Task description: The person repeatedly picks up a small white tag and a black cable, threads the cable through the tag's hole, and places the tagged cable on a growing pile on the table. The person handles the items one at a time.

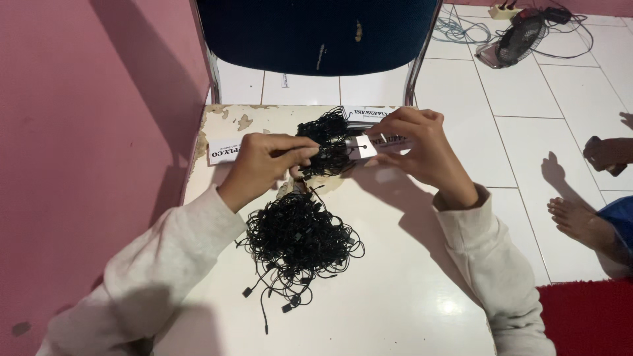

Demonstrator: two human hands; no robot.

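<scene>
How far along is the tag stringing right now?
Looks done: a tangle of strung tags behind the hands. In hand: the right hand holds a white tag while the left hand pinches a cord to it. Left: the big loose cord pile.

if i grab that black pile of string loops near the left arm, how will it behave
The pile of black string loops probably comes up floppy and light, since the cords are thin. Tangled loops would likely drag neighbours along. Pushed across the glossy white table, it should slide rather than roll.

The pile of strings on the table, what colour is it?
Black; the pile of strings shows clearly in the head view.
</scene>
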